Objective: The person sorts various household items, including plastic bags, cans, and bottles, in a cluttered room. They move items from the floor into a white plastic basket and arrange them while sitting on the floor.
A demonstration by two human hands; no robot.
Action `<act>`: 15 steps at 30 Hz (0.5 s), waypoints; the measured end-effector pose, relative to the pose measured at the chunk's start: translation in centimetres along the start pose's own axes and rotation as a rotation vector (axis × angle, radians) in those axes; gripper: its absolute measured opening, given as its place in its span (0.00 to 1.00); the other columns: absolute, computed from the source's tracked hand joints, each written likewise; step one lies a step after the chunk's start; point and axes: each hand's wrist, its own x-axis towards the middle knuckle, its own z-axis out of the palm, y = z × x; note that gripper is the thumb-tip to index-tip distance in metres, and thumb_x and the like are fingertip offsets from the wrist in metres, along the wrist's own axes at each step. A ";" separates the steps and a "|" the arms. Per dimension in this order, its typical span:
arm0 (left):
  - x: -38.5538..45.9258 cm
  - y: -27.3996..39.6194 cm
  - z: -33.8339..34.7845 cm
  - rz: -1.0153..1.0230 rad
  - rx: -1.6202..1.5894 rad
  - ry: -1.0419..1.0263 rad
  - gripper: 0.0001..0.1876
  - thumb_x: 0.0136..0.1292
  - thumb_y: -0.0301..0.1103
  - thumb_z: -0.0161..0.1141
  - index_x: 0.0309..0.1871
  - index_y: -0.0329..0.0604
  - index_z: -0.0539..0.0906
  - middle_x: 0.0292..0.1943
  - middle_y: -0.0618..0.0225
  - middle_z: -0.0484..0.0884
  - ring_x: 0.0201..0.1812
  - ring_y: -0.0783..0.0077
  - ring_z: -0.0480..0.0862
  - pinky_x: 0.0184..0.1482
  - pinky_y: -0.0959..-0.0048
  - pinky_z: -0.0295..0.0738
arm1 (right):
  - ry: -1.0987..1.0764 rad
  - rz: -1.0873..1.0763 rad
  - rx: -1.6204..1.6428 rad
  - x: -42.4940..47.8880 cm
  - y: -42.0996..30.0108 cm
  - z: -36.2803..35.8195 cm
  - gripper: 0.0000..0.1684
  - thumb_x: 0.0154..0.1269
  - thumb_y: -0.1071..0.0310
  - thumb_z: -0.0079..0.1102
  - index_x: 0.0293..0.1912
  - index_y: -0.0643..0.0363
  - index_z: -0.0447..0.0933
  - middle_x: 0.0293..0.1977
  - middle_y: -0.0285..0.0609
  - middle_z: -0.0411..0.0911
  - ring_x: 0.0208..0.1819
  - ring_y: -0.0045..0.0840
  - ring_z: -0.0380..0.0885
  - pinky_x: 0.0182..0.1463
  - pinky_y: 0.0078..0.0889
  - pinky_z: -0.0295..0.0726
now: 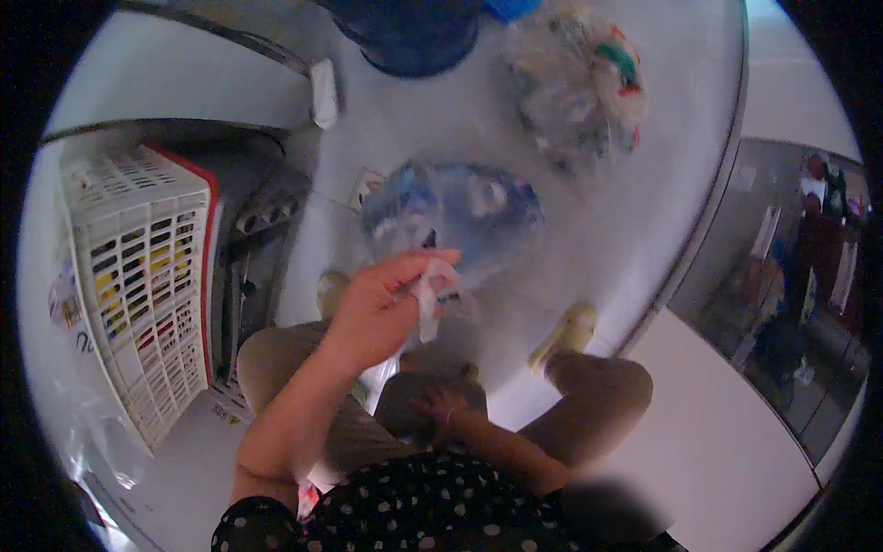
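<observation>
My left hand [383, 307] is raised over the floor in front of my knees. A thin whitish strip [428, 314], perhaps plastic or paper, is pinched between its fingers and hangs down. Just beyond the fingertips sits a clear plastic bag [490, 214] with bluish contents, too blurred to name. My right hand [441, 406] is low between my thighs with its fingers apart. It lies against or just over a dark object [397, 407], possibly a stool or a container; contact is hard to tell.
A larger plastic bag [572, 90] of mixed contents stands farther off, near a dark blue round container [421, 41]. At left, a white red-rimmed plastic basket [148, 276] stands by a dark appliance [255, 221]. White cabinet panels [731, 400] border the right side.
</observation>
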 end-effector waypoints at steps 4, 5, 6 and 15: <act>-1.2 1.2 -0.3 0.047 0.085 -0.096 0.10 0.61 0.24 0.49 0.43 0.37 0.80 0.52 0.61 0.77 0.41 0.77 0.78 0.40 0.75 0.76 | -0.129 -0.030 -0.081 3.6 -1.4 0.7 0.57 0.43 0.53 0.71 0.69 0.35 0.46 0.70 0.47 0.43 0.69 0.49 0.46 0.62 0.63 0.57; -1.4 1.2 -0.4 0.115 0.125 -0.076 0.10 0.62 0.27 0.51 0.44 0.37 0.80 0.51 0.63 0.78 0.39 0.78 0.78 0.39 0.76 0.75 | -0.078 -0.071 -0.124 4.3 -0.8 1.7 0.55 0.44 0.56 0.70 0.69 0.37 0.48 0.69 0.47 0.44 0.69 0.48 0.47 0.62 0.61 0.59; -1.6 0.5 -0.7 0.174 0.163 -0.070 0.10 0.64 0.30 0.52 0.44 0.38 0.80 0.51 0.66 0.78 0.36 0.79 0.78 0.38 0.76 0.75 | -0.041 -0.081 -0.101 4.5 -0.7 2.2 0.52 0.45 0.57 0.69 0.68 0.39 0.51 0.68 0.48 0.47 0.68 0.47 0.49 0.62 0.59 0.60; -3.2 -1.3 0.4 0.239 0.268 -0.066 0.09 0.61 0.29 0.53 0.42 0.40 0.81 0.31 0.75 0.78 0.33 0.82 0.74 0.35 0.78 0.70 | 1.566 0.204 0.305 -7.2 -2.1 -16.3 0.11 0.49 0.67 0.61 0.35 0.57 0.72 0.28 0.45 0.75 0.33 0.38 0.76 0.37 0.38 0.74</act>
